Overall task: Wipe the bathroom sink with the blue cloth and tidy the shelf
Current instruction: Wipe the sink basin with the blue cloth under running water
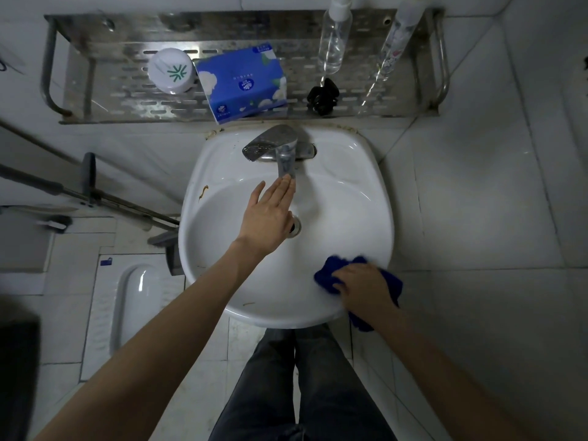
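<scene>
Blue cloth (331, 275): bunched under the clenched right hand (366, 288) on the sink (222, 281) near rim; overhanging part may drag it off.
Left hand (270, 214): flat, released, fingertips at the faucet (280, 148) spout; could knock the lever.
Shelf (127, 87): tissue box (241, 81) overhangs, may tip in.

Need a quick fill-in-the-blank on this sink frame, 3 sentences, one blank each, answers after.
1. The right hand presses a ____ cloth on the sink rim.
2. The left hand's fingertips reach under the ____ spout.
3. On the shelf, the blue tissue box sits between a black hair clip and a white ____.

Missing words: blue; tap; jar
</scene>
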